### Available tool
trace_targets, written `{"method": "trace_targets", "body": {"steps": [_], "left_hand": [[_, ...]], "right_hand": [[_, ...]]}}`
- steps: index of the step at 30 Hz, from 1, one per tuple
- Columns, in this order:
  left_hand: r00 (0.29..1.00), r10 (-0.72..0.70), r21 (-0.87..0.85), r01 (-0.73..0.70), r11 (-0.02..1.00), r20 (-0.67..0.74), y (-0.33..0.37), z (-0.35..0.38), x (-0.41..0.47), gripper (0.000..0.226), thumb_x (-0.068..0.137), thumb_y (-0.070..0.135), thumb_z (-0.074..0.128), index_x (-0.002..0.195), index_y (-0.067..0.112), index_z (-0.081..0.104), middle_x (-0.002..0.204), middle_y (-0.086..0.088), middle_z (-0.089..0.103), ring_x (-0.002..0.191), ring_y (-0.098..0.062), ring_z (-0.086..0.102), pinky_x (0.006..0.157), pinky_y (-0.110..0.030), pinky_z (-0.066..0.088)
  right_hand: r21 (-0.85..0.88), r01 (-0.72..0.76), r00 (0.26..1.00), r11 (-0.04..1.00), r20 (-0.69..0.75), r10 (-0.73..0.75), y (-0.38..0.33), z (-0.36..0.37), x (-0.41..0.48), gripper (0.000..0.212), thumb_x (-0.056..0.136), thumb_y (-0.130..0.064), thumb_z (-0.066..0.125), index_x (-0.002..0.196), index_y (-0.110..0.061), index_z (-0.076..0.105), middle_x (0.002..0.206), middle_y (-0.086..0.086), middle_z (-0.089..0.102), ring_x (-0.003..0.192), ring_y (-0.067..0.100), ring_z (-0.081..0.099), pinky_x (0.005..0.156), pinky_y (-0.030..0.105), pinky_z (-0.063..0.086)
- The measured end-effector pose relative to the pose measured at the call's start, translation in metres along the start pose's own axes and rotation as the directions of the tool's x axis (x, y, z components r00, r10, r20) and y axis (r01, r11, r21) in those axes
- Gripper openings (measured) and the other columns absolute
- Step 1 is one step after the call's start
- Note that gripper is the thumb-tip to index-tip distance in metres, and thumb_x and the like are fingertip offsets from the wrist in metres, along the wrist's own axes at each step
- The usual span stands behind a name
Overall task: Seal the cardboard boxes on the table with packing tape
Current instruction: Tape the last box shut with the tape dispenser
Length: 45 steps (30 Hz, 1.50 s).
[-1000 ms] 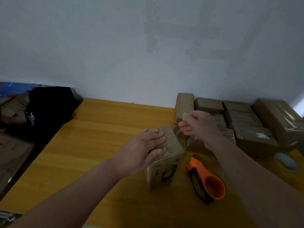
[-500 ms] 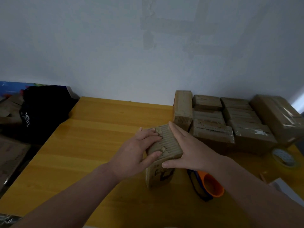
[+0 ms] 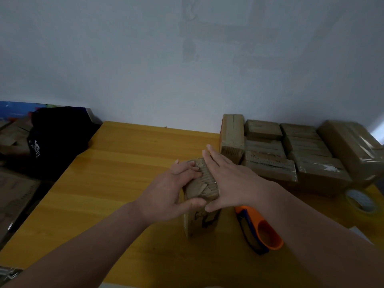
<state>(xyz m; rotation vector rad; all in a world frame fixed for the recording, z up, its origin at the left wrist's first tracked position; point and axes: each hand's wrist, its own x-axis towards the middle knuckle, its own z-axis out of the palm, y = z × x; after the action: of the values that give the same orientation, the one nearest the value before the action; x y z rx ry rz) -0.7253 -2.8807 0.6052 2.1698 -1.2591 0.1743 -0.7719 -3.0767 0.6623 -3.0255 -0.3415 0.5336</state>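
The left hand (image 3: 172, 190) is gripping the small upright cardboard box (image 3: 200, 222) from its own side, fingers curling over the top edge and thumb pressing on the near face. The right hand (image 3: 230, 179) is lying flat, fingers straight, along the box's top and its right-hand edge; it is holding nothing and only pressing. The box is standing on the table (image 3: 116, 173) directly under and between the two palms. Judging from the flat palm, the person is smoothing tape onto the top end, though the tape itself is too faint to make out. To do this well, the left hand should be bracing the tall box so it is not tipping. The right palm should be sliding firmly from the middle outward and over the corner, driving out wrinkles. The orange tape dispenser (image 3: 259, 229) is lying just under the right wrist, near the box but apart from it. A stack of wrapped boxes (image 3: 291, 154) is sitting just beyond the right fingertips, and a tape roll (image 3: 361, 201) is lying well outside the right forearm.
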Motion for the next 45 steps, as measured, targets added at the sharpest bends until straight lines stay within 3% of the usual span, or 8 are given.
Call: {"method": "trace_targets", "body": {"steps": [8,15,20,23,27,34,38,45], "left_hand": [[0.997,0.077,0.169,-0.072,0.983,-0.022,0.006,-0.004,0.007,0.063,0.079,0.06,0.054,0.11,0.005,0.064,0.114,-0.011,0.063,0.116,-0.017,0.049,0.095,-0.026,0.041],[0.998,-0.066,0.081,0.064,0.995,0.023,0.002,-0.009,0.009,0.065,0.078,0.063,0.054,0.114,0.009,0.064,0.119,-0.007,0.061,0.12,-0.022,0.055,0.097,-0.033,0.045],[0.994,-0.105,0.024,0.105,0.994,-0.009,0.0,-0.011,0.013,0.067,0.074,0.063,0.056,0.113,0.009,0.065,0.115,-0.003,0.06,0.111,-0.015,0.055,0.093,-0.018,0.04],[0.989,-0.145,0.012,0.145,0.989,-0.028,0.003,-0.013,0.016,0.068,0.069,0.066,0.056,0.109,0.011,0.064,0.105,0.007,0.053,0.099,-0.01,0.048,0.081,-0.007,0.032],[0.971,-0.24,0.004,0.239,0.971,0.02,0.008,-0.015,0.022,0.064,0.061,0.069,0.06,0.104,0.023,0.053,0.123,0.006,0.039,0.116,-0.013,0.036,0.089,-0.015,0.032],[0.843,-0.433,0.027,0.449,0.893,0.32,0.006,-0.025,0.05,0.118,0.066,0.051,0.078,0.153,0.022,0.004,0.145,-0.002,0.034,0.129,-0.021,0.036,0.101,-0.033,0.036],[0.787,-0.615,-0.004,0.616,0.788,0.042,-0.01,-0.031,0.067,0.126,0.048,0.068,0.065,0.152,0.017,0.014,0.136,-0.008,0.038,0.124,-0.026,0.038,0.099,-0.038,0.04],[0.479,-0.847,-0.447,0.72,0.53,-0.233,-0.047,0.005,0.089,0.087,0.064,0.019,0.084,0.134,0.016,0.033,0.125,-0.008,0.03,0.115,-0.026,0.037,0.09,-0.033,0.041]], "right_hand": [[-0.074,0.072,0.992,0.995,-0.103,-0.079,0.001,0.012,-0.016,0.105,0.088,-0.063,0.051,0.151,-0.017,-0.019,0.156,-0.004,-0.031,0.147,0.012,-0.015,0.119,0.038,0.02],[0.031,0.097,0.983,0.995,-0.158,-0.091,-0.001,0.019,-0.042,0.085,0.095,-0.05,0.049,0.153,-0.028,-0.01,0.158,-0.016,-0.018,0.145,0.001,-0.015,0.115,0.03,0.023],[0.214,0.082,0.945,0.973,-0.326,-0.008,-0.002,0.02,-0.05,0.062,0.094,-0.044,0.055,0.149,-0.032,0.029,0.155,-0.019,0.021,0.128,-0.019,0.022,0.113,0.021,0.024],[0.331,0.1,0.882,0.938,-0.466,0.071,0.0,0.021,-0.047,0.042,0.09,-0.039,0.064,0.13,-0.025,0.061,0.14,-0.015,0.049,0.068,-0.02,0.056,0.077,0.01,0.045],[0.481,0.143,0.781,0.865,-0.591,0.2,0.005,0.032,-0.037,0.017,0.084,-0.026,0.073,0.099,-0.017,0.076,0.113,-0.007,0.07,0.092,-0.005,0.063,0.079,0.008,0.05],[0.612,0.15,0.74,0.776,-0.59,0.322,0.009,0.02,-0.026,0.005,0.087,-0.019,0.069,0.088,-0.019,0.074,0.082,-0.012,0.071,0.076,-0.005,0.065,0.067,0.011,0.053],[0.582,0.002,0.771,0.813,-0.519,0.37,0.032,0.013,-0.01,0.009,0.092,-0.024,0.062,0.089,-0.022,0.07,0.068,-0.02,0.059,0.06,-0.007,0.058,0.058,0.007,0.045],[0.461,-0.225,0.83,0.859,-0.371,0.417,0.09,0.019,0.036,0.035,0.094,-0.026,0.059,0.129,-0.023,0.059,0.124,-0.001,0.061,0.102,0.012,0.057,0.076,0.021,0.049]]}}
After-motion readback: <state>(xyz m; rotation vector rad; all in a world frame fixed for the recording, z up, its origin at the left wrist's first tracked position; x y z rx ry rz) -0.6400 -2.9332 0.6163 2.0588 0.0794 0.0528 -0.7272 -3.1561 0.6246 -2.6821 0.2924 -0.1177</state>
